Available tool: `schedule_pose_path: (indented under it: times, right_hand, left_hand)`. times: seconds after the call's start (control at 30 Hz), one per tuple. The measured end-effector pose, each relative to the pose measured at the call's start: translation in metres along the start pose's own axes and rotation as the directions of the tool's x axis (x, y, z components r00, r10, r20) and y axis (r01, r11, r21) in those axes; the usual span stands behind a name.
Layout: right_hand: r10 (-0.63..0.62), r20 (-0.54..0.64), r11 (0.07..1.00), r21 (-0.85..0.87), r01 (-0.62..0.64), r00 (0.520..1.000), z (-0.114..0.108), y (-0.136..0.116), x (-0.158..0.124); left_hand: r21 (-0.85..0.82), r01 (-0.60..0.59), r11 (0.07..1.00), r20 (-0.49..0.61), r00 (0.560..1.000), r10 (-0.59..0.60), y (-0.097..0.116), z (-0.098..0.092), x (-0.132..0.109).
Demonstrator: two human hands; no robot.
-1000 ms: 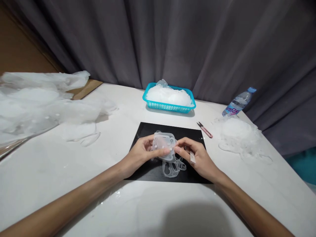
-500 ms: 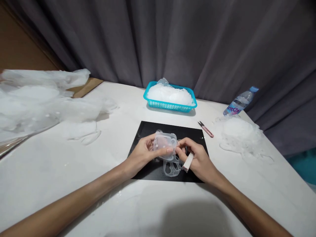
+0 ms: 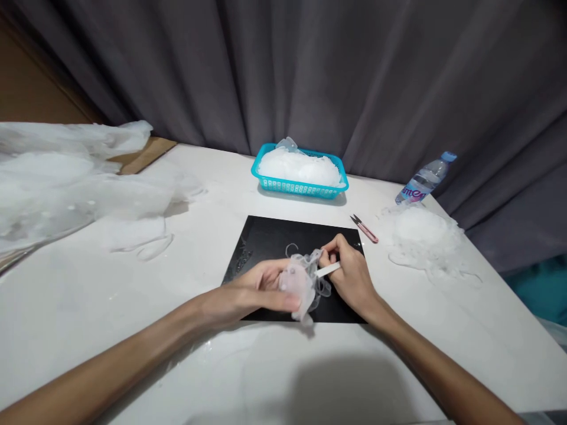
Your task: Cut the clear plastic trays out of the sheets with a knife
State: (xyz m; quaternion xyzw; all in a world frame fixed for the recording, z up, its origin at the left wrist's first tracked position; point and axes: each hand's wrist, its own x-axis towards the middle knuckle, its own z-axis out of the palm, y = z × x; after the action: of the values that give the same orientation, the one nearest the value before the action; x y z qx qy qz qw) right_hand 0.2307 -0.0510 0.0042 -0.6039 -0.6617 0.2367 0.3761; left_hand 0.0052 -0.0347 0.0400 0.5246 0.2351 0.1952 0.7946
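My left hand grips a clear, floppy plastic piece with small round studs, held on edge over the near part of a black mat. Thin loops of trimmed plastic hang from its right side. My right hand is closed round a small pale tool, whose tip touches the plastic piece. Both hands meet above the mat's front edge.
A turquoise basket heaped with clear plastic pieces stands behind the mat. Pink snips lie to the right of the mat, beside a pile of plastic scraps and a water bottle. Plastic sheeting covers the table's left.
My left hand turned the plastic piece from facing me to edge-on and lowered it toward the mat's front. My right hand swung the pale tool level and brought its tip to the piece.
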Motion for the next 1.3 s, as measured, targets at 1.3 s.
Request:
schedule_pose_path:
  times: [1.3]
  right_hand:
    - [-0.359, -0.042, 0.913, -0.224, 0.341, 0.933, -0.015, -0.025, -0.011]
  left_hand:
    - [0.695, -0.045, 0.717, -0.281, 0.902, 0.328, -0.013, -0.001, 0.006]
